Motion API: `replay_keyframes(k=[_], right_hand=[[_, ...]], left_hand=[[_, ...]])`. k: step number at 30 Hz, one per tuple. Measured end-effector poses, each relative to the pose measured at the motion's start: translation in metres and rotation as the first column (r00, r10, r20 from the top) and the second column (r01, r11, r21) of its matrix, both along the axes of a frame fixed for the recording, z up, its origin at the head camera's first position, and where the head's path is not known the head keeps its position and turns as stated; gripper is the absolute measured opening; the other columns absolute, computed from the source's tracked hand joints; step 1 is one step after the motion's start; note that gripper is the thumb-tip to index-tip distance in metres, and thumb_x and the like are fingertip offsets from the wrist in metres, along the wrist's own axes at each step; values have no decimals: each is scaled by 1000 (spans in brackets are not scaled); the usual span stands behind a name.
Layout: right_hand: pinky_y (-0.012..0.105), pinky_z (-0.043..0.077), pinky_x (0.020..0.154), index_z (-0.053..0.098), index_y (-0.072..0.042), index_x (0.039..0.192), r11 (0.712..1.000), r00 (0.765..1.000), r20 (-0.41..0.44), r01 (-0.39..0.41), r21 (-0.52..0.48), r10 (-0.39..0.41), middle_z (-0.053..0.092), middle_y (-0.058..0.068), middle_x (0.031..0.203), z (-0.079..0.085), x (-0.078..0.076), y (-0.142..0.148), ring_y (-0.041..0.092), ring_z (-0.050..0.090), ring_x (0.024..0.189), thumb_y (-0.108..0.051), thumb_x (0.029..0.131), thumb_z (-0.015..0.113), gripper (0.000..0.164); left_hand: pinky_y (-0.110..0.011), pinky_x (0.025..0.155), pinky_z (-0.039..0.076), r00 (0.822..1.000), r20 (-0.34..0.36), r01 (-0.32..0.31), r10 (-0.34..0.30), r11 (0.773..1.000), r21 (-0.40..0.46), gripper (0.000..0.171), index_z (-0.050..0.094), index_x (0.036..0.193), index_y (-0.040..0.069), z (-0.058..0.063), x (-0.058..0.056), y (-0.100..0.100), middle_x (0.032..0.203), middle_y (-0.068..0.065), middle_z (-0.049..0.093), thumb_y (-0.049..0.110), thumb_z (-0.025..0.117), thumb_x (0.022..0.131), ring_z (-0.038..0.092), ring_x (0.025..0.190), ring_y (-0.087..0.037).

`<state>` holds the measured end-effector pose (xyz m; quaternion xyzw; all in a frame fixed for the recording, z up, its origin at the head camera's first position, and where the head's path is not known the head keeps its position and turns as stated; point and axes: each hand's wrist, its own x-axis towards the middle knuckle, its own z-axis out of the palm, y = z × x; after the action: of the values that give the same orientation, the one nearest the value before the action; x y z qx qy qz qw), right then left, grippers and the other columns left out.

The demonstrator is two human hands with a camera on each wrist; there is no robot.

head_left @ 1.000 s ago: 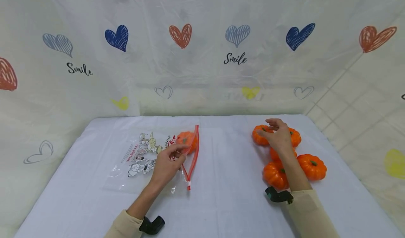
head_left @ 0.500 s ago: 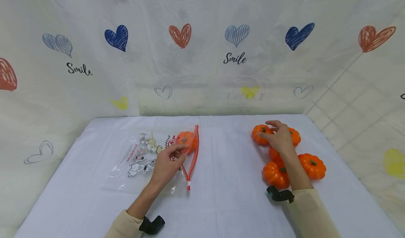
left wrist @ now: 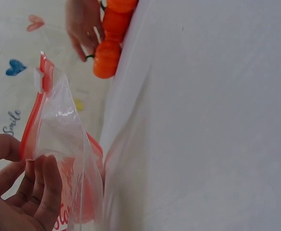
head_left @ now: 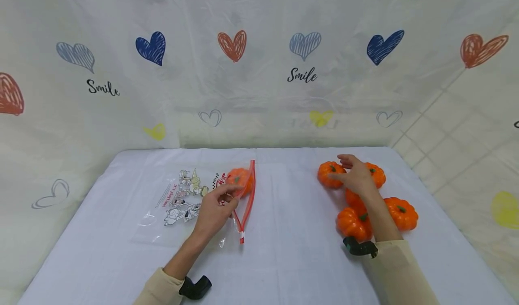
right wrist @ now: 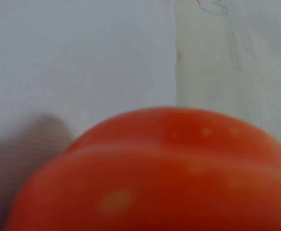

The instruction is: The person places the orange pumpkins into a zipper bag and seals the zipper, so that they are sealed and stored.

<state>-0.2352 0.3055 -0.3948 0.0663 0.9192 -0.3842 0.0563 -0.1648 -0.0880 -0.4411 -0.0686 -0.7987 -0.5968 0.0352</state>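
My left hand (head_left: 216, 208) pinches the upper layer of a clear zip bag (head_left: 152, 226) by its red-edged mouth, which gapes toward the right. Through the plastic shows one orange toy pumpkin (head_left: 239, 179), lying just inside the opening. In the left wrist view the lifted red rim (left wrist: 32, 122) passes between thumb and fingers. Over on the right, my right hand (head_left: 358, 179) grips another toy pumpkin (head_left: 325, 174), thumb on the near side and fingers on the far side. That pumpkin's orange skin (right wrist: 159, 178) fills the lower right wrist view, with a blurred finger (right wrist: 25, 159) beside it.
Several more orange pumpkins cluster around the right forearm: one behind the hand (head_left: 377, 175), one at the near left (head_left: 352, 223), one at the right (head_left: 401, 214). A white cloth covers the table (head_left: 279, 251). A heart-printed curtain (head_left: 259, 93) hangs behind it.
The right hand and the pumpkin in its grip have shifted slightly left, away from the other pumpkins. The left hand and the bag have stayed put.
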Motion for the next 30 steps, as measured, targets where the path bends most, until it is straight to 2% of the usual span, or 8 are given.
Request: replay_keyframes(k=[9,16,23,30], right_hand=[[57,47,115,31,-7,162,996,999,23,-37,-83,39,38,22,164,0,0,-8,45,38,150,-19,97,72,77],[60,41,118,30,-6,162,996,999,28,-35,-86,38,37,25,164,-3,2,-9,47,37,149,-14,97,70,77],[59,44,117,35,-4,159,996,997,45,-65,-54,67,39,26,162,-4,4,-12,47,39,147,-18,97,70,73],[63,42,116,47,-8,154,998,994,82,-70,2,69,37,28,160,-2,3,-20,49,38,144,-25,97,72,64]], left_hand=[[-23,60,57,1000,-3,1,-1,1000,-27,27,77,119,17,1,0,2,107,-8,69,7,68,96,61,89,-20],[-21,59,54,1000,-13,9,-10,1000,-5,30,77,120,17,0,-1,5,109,-11,70,4,67,94,60,90,-20],[-22,60,55,1000,-3,1,-1,1000,-7,30,77,119,18,-1,0,4,109,-9,70,5,69,93,61,89,-19],[-23,61,56,1000,7,-21,22,999,-36,28,77,119,21,2,1,1,106,-7,70,10,69,95,61,91,-21]])
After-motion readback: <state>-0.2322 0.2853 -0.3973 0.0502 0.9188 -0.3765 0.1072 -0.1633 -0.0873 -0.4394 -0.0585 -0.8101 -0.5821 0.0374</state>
